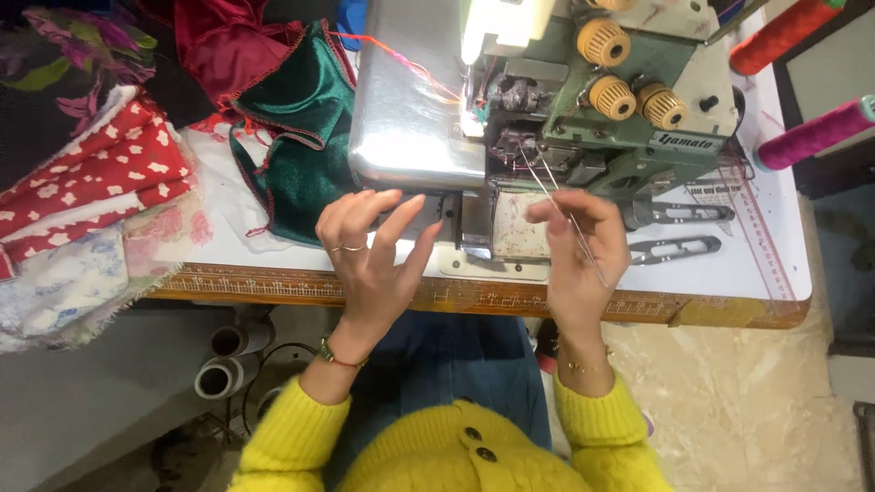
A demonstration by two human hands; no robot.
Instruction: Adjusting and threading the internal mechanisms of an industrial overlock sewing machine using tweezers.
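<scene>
Metal tweezers (576, 230) pinched in right hand (579, 264) grip, tips toward overlock machine (583, 109) loopers | left hand (369, 260) open, empty | threading seems unfinished; green velvet (301, 137) beyond left hand, unsewn.

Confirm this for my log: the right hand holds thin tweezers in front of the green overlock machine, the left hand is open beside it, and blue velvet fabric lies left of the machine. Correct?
Not quite. The velvet fabric is dark green with red edging, not blue, as the head view shows. The rest stands: the right hand holds thin tweezers in front of the green overlock machine, and the left hand is open beside it.
</scene>
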